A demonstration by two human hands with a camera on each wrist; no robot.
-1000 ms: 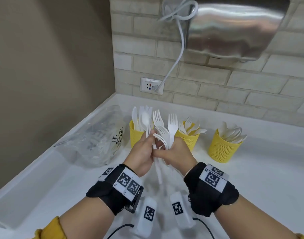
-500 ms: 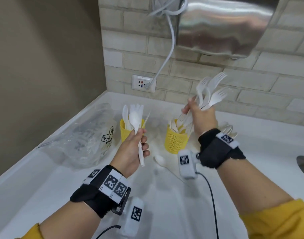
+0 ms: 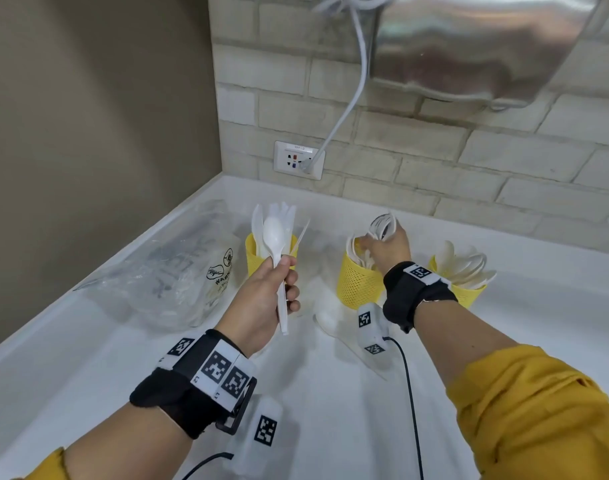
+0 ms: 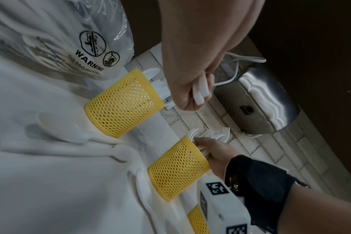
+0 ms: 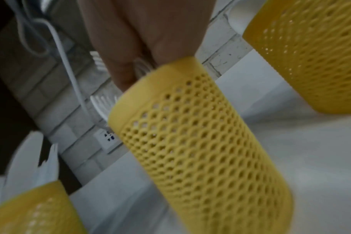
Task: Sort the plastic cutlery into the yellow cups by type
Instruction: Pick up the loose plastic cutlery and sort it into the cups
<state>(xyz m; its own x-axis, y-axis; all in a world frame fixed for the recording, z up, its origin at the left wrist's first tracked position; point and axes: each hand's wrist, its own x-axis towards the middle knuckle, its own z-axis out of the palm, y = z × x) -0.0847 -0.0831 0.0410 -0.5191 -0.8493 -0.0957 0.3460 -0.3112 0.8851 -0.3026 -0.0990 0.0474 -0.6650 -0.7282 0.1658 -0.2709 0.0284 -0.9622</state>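
With the right hand (image 3: 388, 249) clamped on forks (image 3: 383, 226) over the middle cup (image 3: 358, 282) beneath it, lower handles inside before releasing, while the left hand (image 3: 265, 299) grips 1 spoon (image 3: 274, 239)

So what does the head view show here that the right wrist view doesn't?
Head only: the left hand holding a white spoon, the clear plastic bag, and spoons filling the right cup. Right wrist only: fork tines close up at the middle cup's rim. Both show the right hand at the middle cup and the wall socket.
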